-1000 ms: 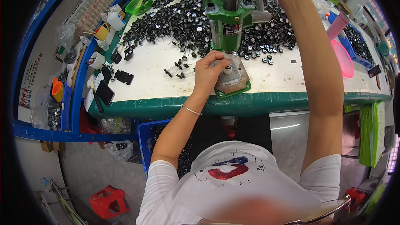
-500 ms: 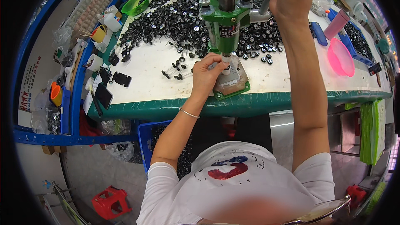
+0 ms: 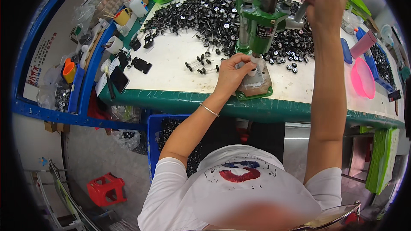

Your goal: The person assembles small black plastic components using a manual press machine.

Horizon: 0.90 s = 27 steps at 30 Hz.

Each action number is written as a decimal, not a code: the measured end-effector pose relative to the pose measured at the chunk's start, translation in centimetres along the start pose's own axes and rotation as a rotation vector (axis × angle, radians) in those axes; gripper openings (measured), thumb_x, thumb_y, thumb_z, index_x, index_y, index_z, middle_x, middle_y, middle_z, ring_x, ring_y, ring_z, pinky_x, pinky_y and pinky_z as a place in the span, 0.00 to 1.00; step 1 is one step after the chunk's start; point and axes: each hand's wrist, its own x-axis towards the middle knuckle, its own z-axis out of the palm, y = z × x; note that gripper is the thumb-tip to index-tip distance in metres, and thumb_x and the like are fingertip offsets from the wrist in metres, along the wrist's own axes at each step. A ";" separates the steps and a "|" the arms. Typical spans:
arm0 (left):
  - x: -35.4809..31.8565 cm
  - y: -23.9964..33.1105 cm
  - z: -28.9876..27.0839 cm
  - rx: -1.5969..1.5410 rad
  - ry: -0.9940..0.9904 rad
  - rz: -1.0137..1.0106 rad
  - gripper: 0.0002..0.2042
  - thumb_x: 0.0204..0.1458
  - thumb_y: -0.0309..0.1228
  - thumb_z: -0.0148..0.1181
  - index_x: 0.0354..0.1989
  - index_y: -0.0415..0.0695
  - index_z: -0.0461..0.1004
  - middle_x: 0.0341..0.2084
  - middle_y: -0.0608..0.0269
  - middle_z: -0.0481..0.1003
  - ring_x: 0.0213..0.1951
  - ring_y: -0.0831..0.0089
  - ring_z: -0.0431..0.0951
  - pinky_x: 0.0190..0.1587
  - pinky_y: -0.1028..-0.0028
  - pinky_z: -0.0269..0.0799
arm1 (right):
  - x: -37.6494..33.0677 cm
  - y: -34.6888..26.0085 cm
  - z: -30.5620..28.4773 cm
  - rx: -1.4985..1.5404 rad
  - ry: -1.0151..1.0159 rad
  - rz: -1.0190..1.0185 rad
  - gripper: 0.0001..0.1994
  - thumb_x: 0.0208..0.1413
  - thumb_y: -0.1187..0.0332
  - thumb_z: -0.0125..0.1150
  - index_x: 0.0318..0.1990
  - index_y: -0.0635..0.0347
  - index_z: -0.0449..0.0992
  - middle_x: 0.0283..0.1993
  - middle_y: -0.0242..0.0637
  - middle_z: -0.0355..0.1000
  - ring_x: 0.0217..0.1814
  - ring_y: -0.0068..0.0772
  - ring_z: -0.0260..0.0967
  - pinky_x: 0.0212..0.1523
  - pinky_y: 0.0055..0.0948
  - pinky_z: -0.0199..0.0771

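While left hand (image 3: 231, 75) pinches small white part (image 3: 253, 71) under green press (image 3: 261, 25) | right hand (image 3: 323, 0) grip clenched on lever (image 3: 301, 12)

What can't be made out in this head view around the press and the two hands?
- The part under the green press: covered by the left hand; too small to tell.
- Press top: cut off by the upper edge.
- Lever end: wrapped by the right hand.
- Blue crate contents: partly behind the left arm and table rim.

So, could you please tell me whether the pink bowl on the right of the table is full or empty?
Empty: the pink bowl shows only its bare pink inside, with no black wheels in it.
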 end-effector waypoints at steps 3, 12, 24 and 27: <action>0.4 0.3 0.5 -0.014 -0.018 -0.012 0.06 0.49 0.26 0.65 0.33 0.37 0.79 0.30 0.69 0.75 0.32 0.82 0.74 0.36 0.81 0.68 | 4.5 3.2 -1.9 0.764 -0.386 0.559 0.15 0.60 0.64 0.55 0.21 0.50 0.62 0.16 0.19 0.53 0.13 0.12 0.47 0.12 0.18 0.46; -0.1 1.5 -6.2 0.570 0.142 -0.022 0.05 0.44 0.30 0.66 0.28 0.42 0.82 0.23 0.61 0.79 0.31 0.71 0.77 0.39 0.71 0.70 | 0.5 1.8 1.1 -0.183 0.132 0.504 0.11 0.62 0.61 0.55 0.30 0.57 0.73 0.25 0.27 0.68 0.23 0.19 0.66 0.23 0.18 0.65; 1.6 0.8 -11.2 1.152 0.174 0.237 0.07 0.44 0.37 0.65 0.27 0.49 0.82 0.25 0.66 0.77 0.33 0.63 0.73 0.44 0.63 0.63 | -17.0 7.4 -17.3 -1.254 -0.388 0.458 0.08 0.53 0.67 0.61 0.40 0.57 0.76 0.39 0.35 0.70 0.35 0.33 0.70 0.38 0.31 0.71; 3.2 -0.1 -11.9 1.322 0.223 0.188 0.08 0.44 0.37 0.65 0.30 0.48 0.83 0.28 0.64 0.80 0.33 0.62 0.77 0.42 0.62 0.67 | -18.1 7.0 -16.9 -1.326 -0.399 0.385 0.08 0.52 0.68 0.62 0.39 0.56 0.76 0.39 0.36 0.68 0.39 0.39 0.70 0.39 0.35 0.71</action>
